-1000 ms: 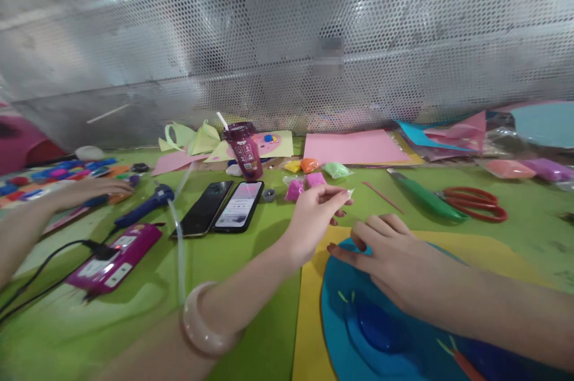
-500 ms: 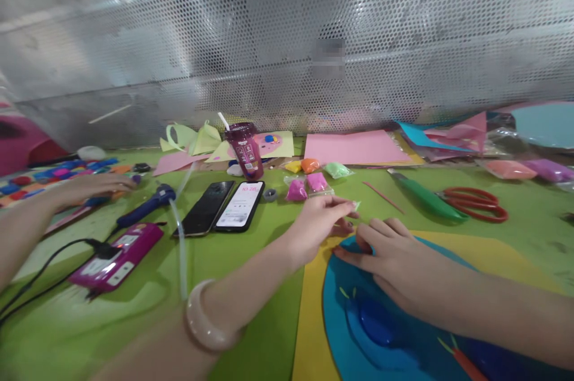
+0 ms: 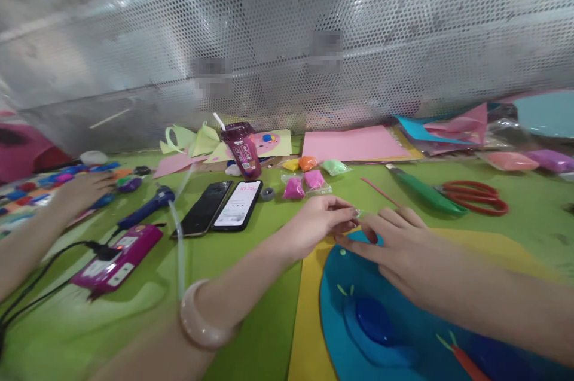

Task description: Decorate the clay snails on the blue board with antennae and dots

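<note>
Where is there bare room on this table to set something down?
Bare green table lies between the pink box and the bracelet, and between the scissors and the yellow sheet. Crowded: phones, cup and clay packets mid-table, papers along the back, another person's hand far left.

bright, even light; soft shadows; glare on the mesh wall (image 3: 287, 40); edges bent and blurred
</note>
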`<state>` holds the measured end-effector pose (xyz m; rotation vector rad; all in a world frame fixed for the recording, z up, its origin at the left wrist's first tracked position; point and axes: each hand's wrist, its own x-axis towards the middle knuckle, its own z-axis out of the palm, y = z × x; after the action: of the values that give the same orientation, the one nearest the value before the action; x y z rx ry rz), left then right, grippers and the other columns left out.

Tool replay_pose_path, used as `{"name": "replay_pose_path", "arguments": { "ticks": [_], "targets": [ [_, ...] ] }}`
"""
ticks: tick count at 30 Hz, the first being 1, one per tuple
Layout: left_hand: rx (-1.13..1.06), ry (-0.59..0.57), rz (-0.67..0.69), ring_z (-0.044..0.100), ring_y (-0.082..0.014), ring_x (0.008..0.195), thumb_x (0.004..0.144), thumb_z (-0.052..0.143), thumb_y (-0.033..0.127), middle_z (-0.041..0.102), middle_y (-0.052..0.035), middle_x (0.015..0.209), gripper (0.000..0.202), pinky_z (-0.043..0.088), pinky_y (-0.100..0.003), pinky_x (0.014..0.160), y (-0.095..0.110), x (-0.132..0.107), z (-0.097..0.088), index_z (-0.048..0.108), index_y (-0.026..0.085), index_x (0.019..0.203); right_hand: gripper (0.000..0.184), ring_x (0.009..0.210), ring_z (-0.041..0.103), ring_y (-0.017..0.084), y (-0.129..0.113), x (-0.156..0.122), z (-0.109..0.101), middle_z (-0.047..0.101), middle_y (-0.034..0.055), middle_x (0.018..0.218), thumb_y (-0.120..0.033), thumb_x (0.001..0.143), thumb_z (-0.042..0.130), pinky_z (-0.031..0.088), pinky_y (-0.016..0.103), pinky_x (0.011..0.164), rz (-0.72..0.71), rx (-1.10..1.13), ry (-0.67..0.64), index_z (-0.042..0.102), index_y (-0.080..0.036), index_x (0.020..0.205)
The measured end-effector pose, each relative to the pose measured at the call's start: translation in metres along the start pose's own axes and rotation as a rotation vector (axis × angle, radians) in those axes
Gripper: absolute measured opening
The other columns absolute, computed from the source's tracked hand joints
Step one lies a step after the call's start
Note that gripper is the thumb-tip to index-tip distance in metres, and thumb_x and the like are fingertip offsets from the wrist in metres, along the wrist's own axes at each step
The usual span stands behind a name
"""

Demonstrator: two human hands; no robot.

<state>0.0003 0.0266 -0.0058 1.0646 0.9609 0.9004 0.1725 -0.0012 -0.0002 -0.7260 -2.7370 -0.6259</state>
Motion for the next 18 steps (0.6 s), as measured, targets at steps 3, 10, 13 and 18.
{"name": "replay_pose_path", "arguments": {
  "ticks": [3, 10, 13, 18],
  "targets": [
    [0.003, -0.007, 0.002, 0.058, -0.0096, 0.065, 0.074, 0.066, 0.016, 0.062, -0.0023, 0.070, 0.008, 0.044, -0.024, 0.070, -0.001, 0.001, -0.002, 0.061, 0.011, 0.075, 0.043, 0.075, 0.047, 0.021, 0.000, -0.002, 0.000, 0.056, 0.0063, 0.085, -0.014, 0.069, 0.057, 0.034, 0.035, 0.067, -0.004, 0.006, 0.014, 0.060, -0.027, 0.110],
    [0.026, 0.015, 0.000, 0.059, -0.0107, 0.069, 0.076, 0.062, 0.012, 0.062, -0.0026, 0.073, 0.001, 0.044, -0.027, 0.076, -0.001, 0.001, 0.000, 0.061, 0.012, 0.075, 0.044, 0.075, 0.045, 0.021, -0.003, -0.004, 0.014, 0.057, 0.0051, 0.083, -0.019, 0.068, 0.064, 0.032, 0.033, 0.064, 0.020, 0.019, 0.031, 0.060, -0.027, 0.111],
    [0.038, 0.020, 0.003, 0.059, -0.0109, 0.070, 0.075, 0.062, 0.012, 0.061, -0.0023, 0.074, 0.001, 0.044, -0.027, 0.076, 0.000, 0.001, 0.001, 0.062, 0.012, 0.075, 0.038, 0.074, 0.044, 0.020, -0.004, -0.004, 0.017, 0.056, 0.0049, 0.080, -0.019, 0.070, 0.062, 0.030, 0.032, 0.064, 0.015, 0.028, 0.065, 0.062, -0.028, 0.107],
    [0.047, 0.008, 0.007, 0.059, -0.0100, 0.068, 0.076, 0.062, 0.012, 0.061, -0.0022, 0.073, 0.001, 0.045, -0.026, 0.074, 0.000, 0.001, 0.001, 0.062, 0.012, 0.076, 0.046, 0.073, 0.043, 0.020, -0.005, -0.004, 0.017, 0.056, 0.0062, 0.082, -0.011, 0.065, 0.060, 0.029, 0.033, 0.063, 0.018, -0.008, 0.062, 0.061, -0.026, 0.109]
  ]
}}
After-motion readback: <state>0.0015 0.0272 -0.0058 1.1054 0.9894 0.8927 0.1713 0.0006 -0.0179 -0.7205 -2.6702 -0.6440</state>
